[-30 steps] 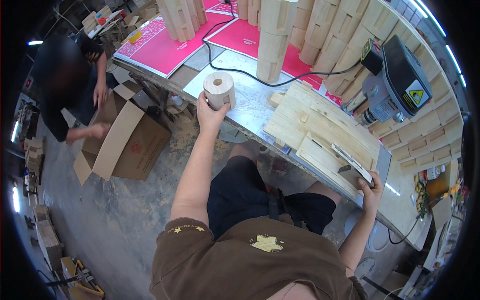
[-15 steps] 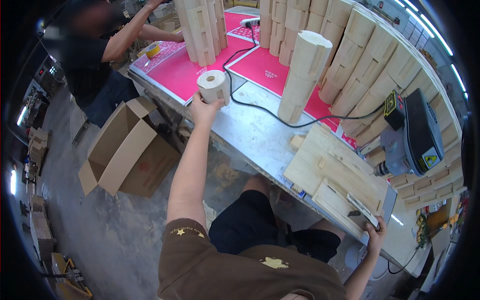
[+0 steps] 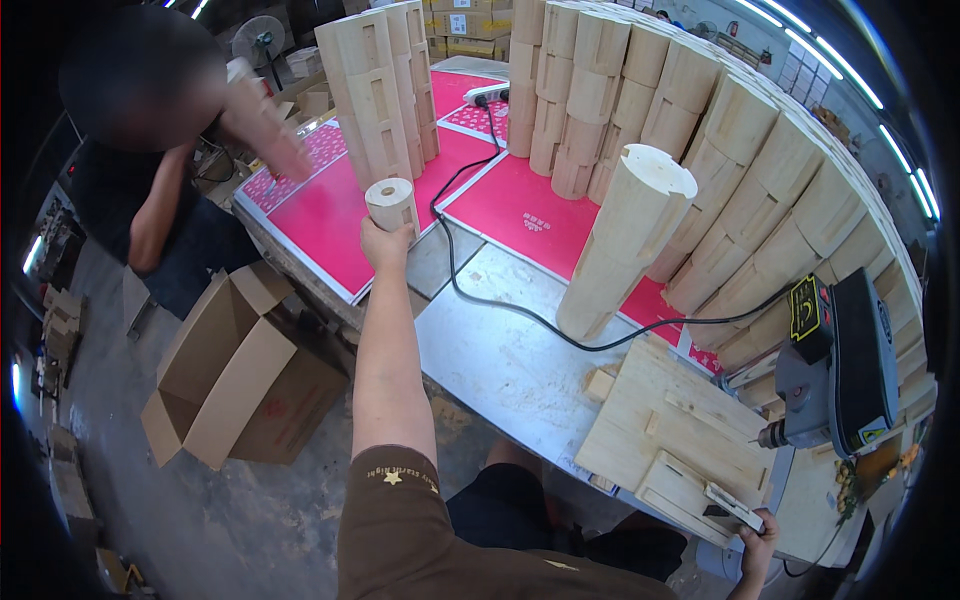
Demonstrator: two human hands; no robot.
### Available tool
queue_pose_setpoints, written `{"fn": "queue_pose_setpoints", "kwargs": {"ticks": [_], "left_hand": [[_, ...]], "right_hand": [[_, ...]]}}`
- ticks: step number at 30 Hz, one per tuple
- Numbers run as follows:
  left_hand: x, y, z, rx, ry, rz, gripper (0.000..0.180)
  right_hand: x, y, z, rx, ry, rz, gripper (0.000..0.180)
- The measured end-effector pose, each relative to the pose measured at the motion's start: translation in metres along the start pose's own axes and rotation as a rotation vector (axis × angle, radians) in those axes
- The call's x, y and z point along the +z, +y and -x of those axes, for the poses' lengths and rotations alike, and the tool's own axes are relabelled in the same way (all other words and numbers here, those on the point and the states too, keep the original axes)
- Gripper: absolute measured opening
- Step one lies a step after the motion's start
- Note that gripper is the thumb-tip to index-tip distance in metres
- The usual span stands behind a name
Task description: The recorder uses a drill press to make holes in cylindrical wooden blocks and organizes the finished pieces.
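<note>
My left hand is wrapped round the side of a short wooden cylinder with a hole in its top. It is by the near edge of the pink sheet, close to a standing group of stacked wooden cylinders; whether it touches the table I cannot tell. Far to the right, my right hand grips the end of a narrow, flat bar on a wooden jig board. A drill press stands over the board's right side, its chuck above it.
A tall wooden column stands mid-table before a curved wall of stacked cylinders. A black cable runs from the power strip to the drill press. An open cardboard box sits on the floor, near a co-worker.
My left arm has stretched farther away, carrying the cylinder toward the standing stacks. My right hand stays at the bar. The co-worker's hand has left the stacks and blurs with motion. My view has shifted.
</note>
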State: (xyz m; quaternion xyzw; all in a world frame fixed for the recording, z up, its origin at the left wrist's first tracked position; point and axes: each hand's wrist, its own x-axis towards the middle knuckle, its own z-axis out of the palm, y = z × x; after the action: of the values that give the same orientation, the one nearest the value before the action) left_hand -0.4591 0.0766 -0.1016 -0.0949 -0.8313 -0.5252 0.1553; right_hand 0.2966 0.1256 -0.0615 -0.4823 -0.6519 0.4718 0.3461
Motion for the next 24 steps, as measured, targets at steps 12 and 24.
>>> {"fn": "queue_pose_setpoints", "kwargs": {"ticks": [12,24], "left_hand": [[0.011,0.033,0.036,-0.026,-0.007,-0.058,0.079],[-0.010,0.208,0.182,0.609,-0.410,0.570,0.110]], "right_hand": [[0.008,-0.007,0.004,0.030,0.102,0.005,0.025],[0.009,0.005,-0.005,-0.019,0.068,-0.062,0.023]]}}
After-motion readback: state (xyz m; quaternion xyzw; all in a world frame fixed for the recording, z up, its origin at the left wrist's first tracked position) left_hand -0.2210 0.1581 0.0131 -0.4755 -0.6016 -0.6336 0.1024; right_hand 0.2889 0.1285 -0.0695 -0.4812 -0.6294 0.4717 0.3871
